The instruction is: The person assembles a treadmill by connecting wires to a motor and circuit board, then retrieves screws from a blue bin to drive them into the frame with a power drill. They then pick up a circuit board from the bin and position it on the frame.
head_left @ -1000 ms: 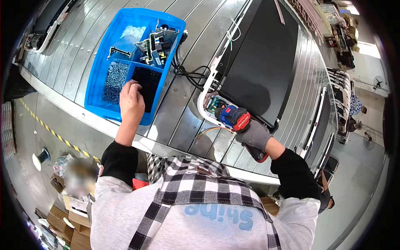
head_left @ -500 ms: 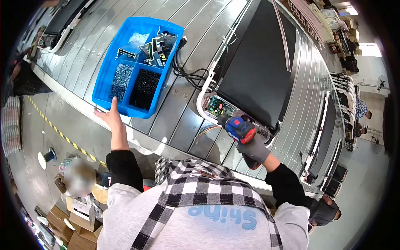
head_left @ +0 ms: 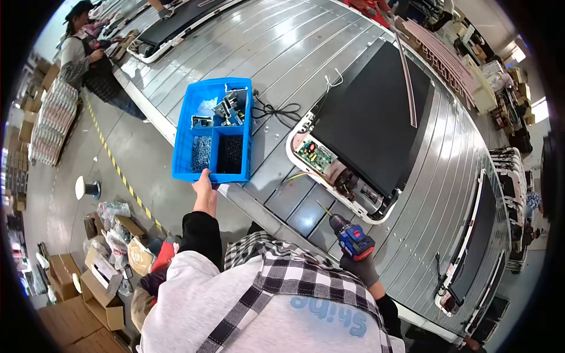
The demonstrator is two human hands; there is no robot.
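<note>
My left hand (head_left: 204, 191) grips the near wall of a blue divided parts bin (head_left: 182, 144), thumb over the rim. Silver screws (head_left: 201, 152) and black screws (head_left: 230, 154) fill its near compartments; circuit boards (head_left: 229, 109) lie in the far part. In a dark glove, my right hand (head_left: 360, 267) is closed around a blue and red cordless drill (head_left: 353, 236). Its bit points toward the treadmill (head_left: 365, 117) but stays apart from it. The treadmill's opened end shows a green circuit board (head_left: 315, 155) and a motor (head_left: 371, 196).
A black cable (head_left: 276, 112) lies between bin and treadmill. Another treadmill (head_left: 479, 217) stands at the right, and one more (head_left: 176, 26) at the far left. A person (head_left: 85, 59) stands beyond the table's left edge. Cardboard boxes (head_left: 103, 288) are on the floor at lower left.
My left hand has closed on the bin's near wall, and the bin sits turned, nearer the table edge. The drill has come away from the treadmill's opened end toward me. The view has shifted.
</note>
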